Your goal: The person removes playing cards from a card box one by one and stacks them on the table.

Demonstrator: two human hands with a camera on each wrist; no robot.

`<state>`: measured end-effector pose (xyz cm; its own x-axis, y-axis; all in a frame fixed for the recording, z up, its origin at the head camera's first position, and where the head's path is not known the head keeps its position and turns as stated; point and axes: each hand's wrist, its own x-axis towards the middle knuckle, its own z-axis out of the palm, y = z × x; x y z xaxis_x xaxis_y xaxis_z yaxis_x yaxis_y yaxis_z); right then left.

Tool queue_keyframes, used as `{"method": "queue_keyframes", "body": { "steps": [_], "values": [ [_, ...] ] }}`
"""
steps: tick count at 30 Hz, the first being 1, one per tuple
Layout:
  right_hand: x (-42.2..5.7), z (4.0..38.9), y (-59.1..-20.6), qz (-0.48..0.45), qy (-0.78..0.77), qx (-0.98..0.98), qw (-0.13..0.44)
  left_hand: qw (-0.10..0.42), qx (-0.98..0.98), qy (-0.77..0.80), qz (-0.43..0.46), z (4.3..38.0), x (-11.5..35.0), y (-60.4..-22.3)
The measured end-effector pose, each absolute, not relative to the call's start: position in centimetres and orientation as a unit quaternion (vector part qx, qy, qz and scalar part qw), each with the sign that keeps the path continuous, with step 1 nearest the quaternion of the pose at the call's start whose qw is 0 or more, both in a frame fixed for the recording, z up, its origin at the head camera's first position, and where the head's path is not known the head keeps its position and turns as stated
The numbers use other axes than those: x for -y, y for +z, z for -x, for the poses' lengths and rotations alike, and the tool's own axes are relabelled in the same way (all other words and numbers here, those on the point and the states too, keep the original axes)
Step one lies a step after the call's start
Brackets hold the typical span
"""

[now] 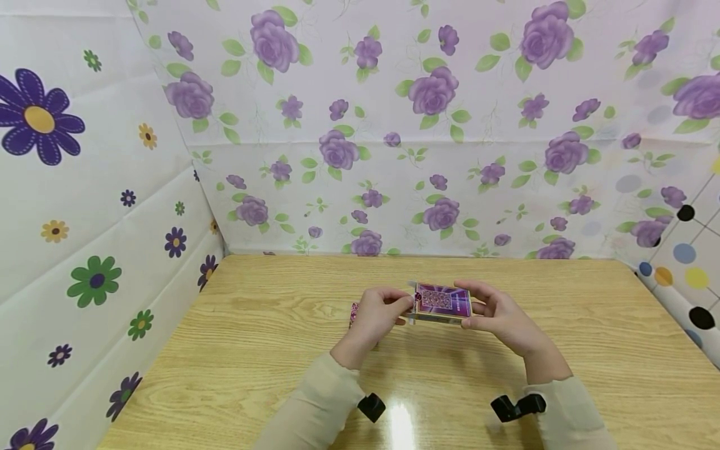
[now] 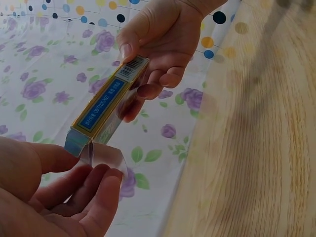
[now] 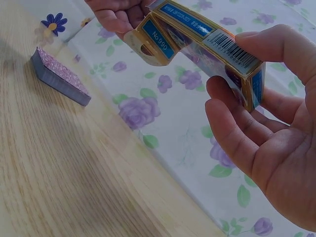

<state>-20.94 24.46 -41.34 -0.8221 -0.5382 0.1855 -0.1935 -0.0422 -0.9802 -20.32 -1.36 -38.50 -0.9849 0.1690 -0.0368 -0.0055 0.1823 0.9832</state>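
A purple playing-card box (image 1: 443, 300) with gold edges is held off the table between both hands. My right hand (image 1: 503, 319) grips its right end, thumb on the narrow barcode side (image 3: 231, 49) and fingers curled beneath. At the other end, where the flap (image 3: 148, 42) marked "No 990" stands open, my left hand (image 1: 378, 317) pinches the flaps between thumb and fingers. Whether any card sits inside the box cannot be made out. A deck of cards (image 3: 61, 78) with pink patterned backs lies on the table, mostly hidden behind the left hand in the head view.
The wooden table (image 1: 253, 350) carries the deck. Flowered cloth (image 1: 394, 187) hangs along the back, with a daisy-print cloth (image 1: 101, 219) on the left and a dotted one (image 1: 683, 275) on the right. Black wrist mounts (image 1: 517, 407) sit at the cuffs.
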Motion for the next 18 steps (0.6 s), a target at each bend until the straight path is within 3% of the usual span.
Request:
{"method": "queue_keyframes", "body": {
  "steps": [18],
  "values": [
    [-24.50, 21.00, -41.39, 0.261, -0.665, -0.688, 0.130, 0.101, -0.744, 0.659, -0.024, 20.51, 0.79, -38.82]
  ]
}}
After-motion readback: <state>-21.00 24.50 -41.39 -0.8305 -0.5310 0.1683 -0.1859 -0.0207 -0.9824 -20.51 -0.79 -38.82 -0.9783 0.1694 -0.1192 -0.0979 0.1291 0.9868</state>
